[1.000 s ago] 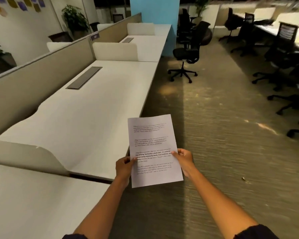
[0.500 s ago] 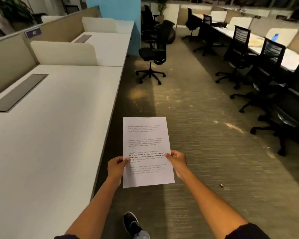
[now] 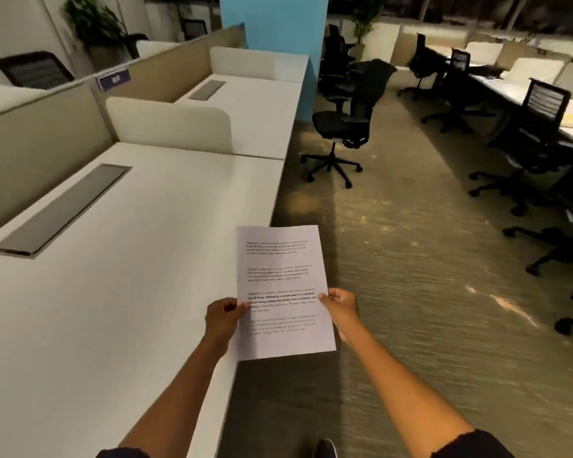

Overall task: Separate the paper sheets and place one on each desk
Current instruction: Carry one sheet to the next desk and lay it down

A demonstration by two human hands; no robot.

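A black swivel chair (image 3: 343,127) on a five-star castor base stands on the carpet (image 3: 411,259), well ahead of the hands and slightly to their right. A blue pillar (image 3: 272,44) rises beyond it, further ahead. A grey cable tray lid (image 3: 63,209) is set flush into the surface ahead and to the left of the hands. A cream divider screen (image 3: 169,125) stands upright beyond that lid. A tan partition wall (image 3: 30,147) runs along the far left, carrying a small blue number plate (image 3: 114,80). A potted plant (image 3: 96,24) stands behind the partition. More black chairs (image 3: 540,127) line the far right.
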